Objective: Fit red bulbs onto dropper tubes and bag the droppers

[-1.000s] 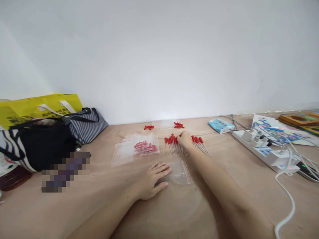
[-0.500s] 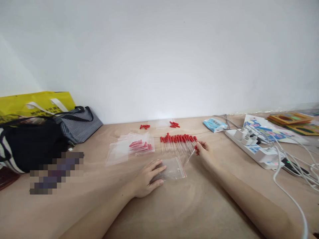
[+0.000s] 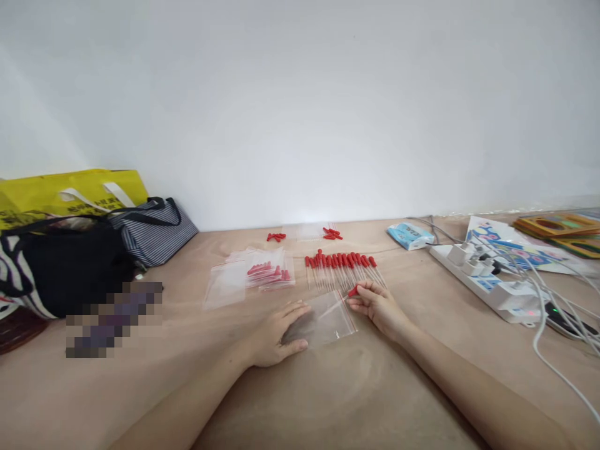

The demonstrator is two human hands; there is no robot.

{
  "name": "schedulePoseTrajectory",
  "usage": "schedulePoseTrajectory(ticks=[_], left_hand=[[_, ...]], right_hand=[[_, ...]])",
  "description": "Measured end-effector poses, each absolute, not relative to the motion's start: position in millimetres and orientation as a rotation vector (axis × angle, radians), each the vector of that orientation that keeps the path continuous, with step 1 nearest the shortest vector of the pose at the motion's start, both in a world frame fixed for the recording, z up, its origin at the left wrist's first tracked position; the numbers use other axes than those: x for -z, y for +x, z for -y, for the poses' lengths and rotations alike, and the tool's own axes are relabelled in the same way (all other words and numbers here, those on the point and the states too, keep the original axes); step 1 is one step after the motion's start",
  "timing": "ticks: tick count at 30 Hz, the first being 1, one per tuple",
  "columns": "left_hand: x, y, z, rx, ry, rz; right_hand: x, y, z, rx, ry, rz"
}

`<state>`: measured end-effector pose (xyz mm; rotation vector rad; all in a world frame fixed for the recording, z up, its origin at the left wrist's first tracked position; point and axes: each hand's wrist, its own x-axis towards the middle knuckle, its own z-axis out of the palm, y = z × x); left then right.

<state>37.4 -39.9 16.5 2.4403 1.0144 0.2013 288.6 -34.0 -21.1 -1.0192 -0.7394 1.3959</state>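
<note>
A clear zip bag (image 3: 323,322) lies on the table, its red-lined edge to the right. My left hand (image 3: 280,334) rests over the bag's left end, thumb and fingers spread apart. Between the fingertips of my right hand (image 3: 375,306) is the red bulb of a dropper (image 3: 352,291); its thin clear tube points left across the bag's upper right part. Whether the tube is inside or above the bag I cannot tell. Just beyond, several red-bulbed droppers (image 3: 340,261) lie in a row, bulbs away from me.
Filled zip bags (image 3: 269,275) and a flat zip bag (image 3: 225,284) lie left of the row. Red bulbs (image 3: 276,237) sit near the wall. At right are a tissue pack (image 3: 410,236), a power strip (image 3: 492,290) and white cables. Bags (image 3: 70,265) stand at left.
My right hand has moved left and toward me with the dropper, bringing its tube from beside the row to the bag. My left hand stays on the bag.
</note>
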Motion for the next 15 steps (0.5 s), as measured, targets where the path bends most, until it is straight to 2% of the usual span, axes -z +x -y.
schedulePoseTrajectory(ticks=[6, 10, 15], left_hand=[[-9.1, 37.6, 36.9, -0.225, 2.465, -0.959], [-9.5, 37.8, 32.7, -0.184, 2.494, -0.904], [-7.5, 38.0, 27.6, -0.198, 2.533, -0.816]], right_hand=[[16.1, 286.6, 42.8, -1.488, -1.166, 1.285], [20.5, 286.7, 42.4, -1.368, -1.248, 1.530], [27.0, 287.8, 39.9, -1.112, -1.149, 1.850]])
